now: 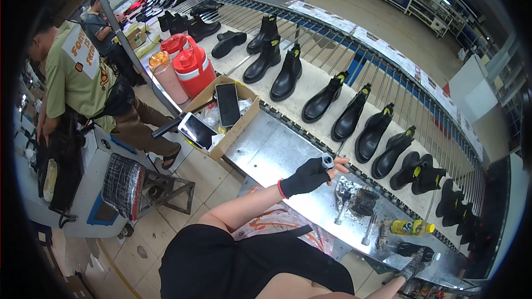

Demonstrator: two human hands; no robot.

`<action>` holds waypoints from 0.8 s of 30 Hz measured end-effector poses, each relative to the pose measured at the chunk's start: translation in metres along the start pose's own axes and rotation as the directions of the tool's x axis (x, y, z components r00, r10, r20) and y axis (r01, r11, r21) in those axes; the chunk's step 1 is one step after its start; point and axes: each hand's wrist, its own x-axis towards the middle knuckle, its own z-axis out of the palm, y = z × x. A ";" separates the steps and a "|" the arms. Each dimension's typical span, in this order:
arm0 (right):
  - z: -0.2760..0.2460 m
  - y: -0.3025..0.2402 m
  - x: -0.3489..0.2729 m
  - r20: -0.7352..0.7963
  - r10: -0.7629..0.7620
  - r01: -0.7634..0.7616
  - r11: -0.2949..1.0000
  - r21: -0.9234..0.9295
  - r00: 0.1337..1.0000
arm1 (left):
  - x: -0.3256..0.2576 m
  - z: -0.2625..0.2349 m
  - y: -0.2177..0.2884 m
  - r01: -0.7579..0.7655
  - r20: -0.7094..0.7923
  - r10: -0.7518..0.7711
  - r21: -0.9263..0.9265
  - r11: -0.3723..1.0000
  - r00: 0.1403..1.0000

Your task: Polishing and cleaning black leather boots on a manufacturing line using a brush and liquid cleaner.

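My left hand (pixel 306 177), in a black fingerless glove with a red band at the wrist, is over the metal ledge. It is closed on a small silver tool with a round, hollow end (pixel 327 160); the rest of the tool is hidden, and some fingertips extend past it. At the lower right, my right hand (pixel 413 267) wears a stained grey glove. Its fingers are around a dark bottle with a white cap (pixel 436 256). Between the hands lie a blackened, sticky-looking rag or pad (pixel 363 202), a brush-like tool (pixel 339 214) and a metal wrench-like tool (pixel 369 230).
A yellow bottle (pixel 407 227) lies near my right hand. Black ankle boots (pixel 318 99) line the white conveyor beyond the ledge. A cardboard box (pixel 244 122) holds two phones. Red-and-white jugs (pixel 193 69) stand behind it. A person in a green shirt (pixel 83 77) works at left.
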 end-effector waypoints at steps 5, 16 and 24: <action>0.013 0.008 0.002 0.005 -0.232 0.232 0.973 -0.015 0.973 | -0.001 0.000 0.004 -0.003 -0.019 0.003 0.021 1.000 1.000; -0.032 -0.015 -0.025 -0.385 -0.279 0.135 0.923 -0.361 0.880 | 0.006 -0.006 -0.009 -0.019 -0.069 0.017 -0.020 1.000 0.997; 0.017 -0.132 -0.185 0.184 -0.675 0.417 0.622 0.662 0.714 | 0.007 -0.018 -0.025 -0.027 -0.215 0.037 0.046 0.999 0.976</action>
